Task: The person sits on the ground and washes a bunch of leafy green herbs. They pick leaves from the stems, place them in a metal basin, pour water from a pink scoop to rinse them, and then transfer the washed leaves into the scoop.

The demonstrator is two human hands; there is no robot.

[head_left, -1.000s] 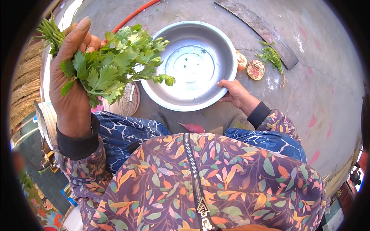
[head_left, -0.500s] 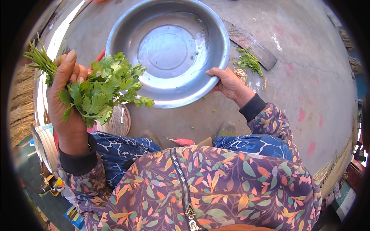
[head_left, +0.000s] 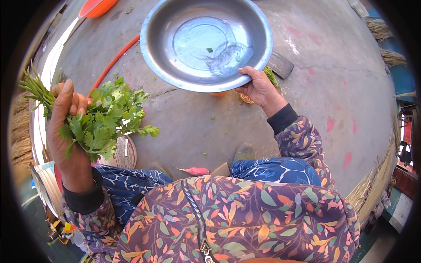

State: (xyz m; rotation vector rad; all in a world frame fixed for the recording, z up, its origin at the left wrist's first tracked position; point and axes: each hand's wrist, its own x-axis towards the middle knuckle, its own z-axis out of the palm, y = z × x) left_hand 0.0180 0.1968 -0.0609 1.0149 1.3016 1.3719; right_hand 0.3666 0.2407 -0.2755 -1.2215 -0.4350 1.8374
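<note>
At the left, my left hand point(head_left: 70, 116) is closed round a bunch of cilantro point(head_left: 109, 116), its stems poking out past the thumb and its leaves hanging to the right. My right hand point(head_left: 259, 90) grips the near right rim of a wide metal basin point(head_left: 162, 72), thumb over the lip and fingers underneath. The basin is lifted off the floor. A little water and a small green leaf point(head_left: 209, 50) lie in its bottom.
A red radish point(head_left: 195, 171) lies on the concrete floor between my feet. Behind the basin are a flat dark board point(head_left: 280, 65) and some greens point(head_left: 271, 75), partly hidden. An orange hose point(head_left: 115, 62) runs toward an orange tub point(head_left: 96, 8) at the far left.
My right hand has swung the basin, whose water and leaf have shifted. The view has also turned, bringing the orange tub and more hose into sight. My left hand still holds the cilantro.
</note>
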